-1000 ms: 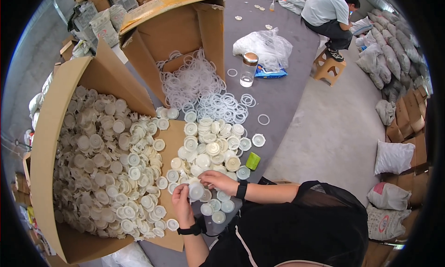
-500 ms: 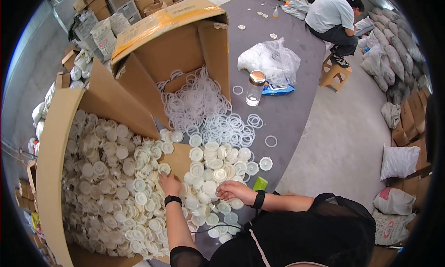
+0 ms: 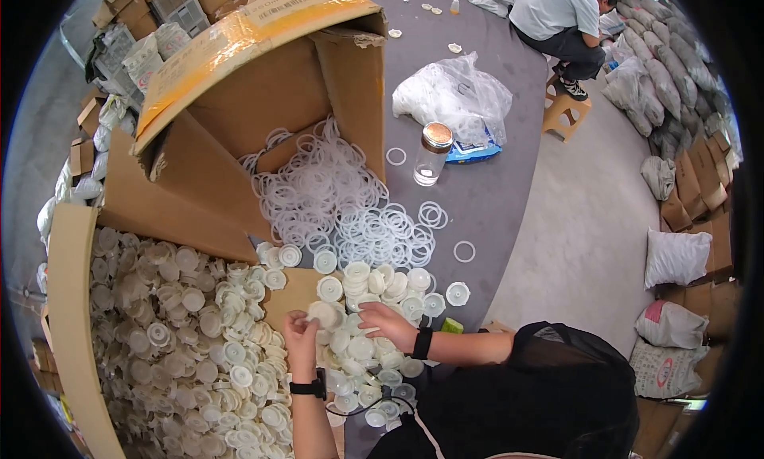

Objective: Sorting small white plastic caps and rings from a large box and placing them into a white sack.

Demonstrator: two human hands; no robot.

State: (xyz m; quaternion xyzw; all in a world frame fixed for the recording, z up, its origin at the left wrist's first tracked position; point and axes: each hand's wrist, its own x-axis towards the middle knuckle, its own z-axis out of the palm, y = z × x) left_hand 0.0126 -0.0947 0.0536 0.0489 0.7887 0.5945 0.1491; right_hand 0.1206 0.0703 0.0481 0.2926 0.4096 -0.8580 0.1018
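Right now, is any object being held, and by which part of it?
The left hand holds a round off-white plastic cap by its left rim; the right hand appears to hold nothing.

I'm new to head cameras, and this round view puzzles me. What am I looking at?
No machine here: these are a person's bare hands, seen from above by a wide fisheye camera worn on the head, which bends straight edges near the rim. The left hand holds a whitish plastic cap; the right hand, fingers parted, is over a pile of similar caps, apparently holding nothing. On the grey table lie pale rings, spread from inside a cardboard box; a clear bottle stands beyond.
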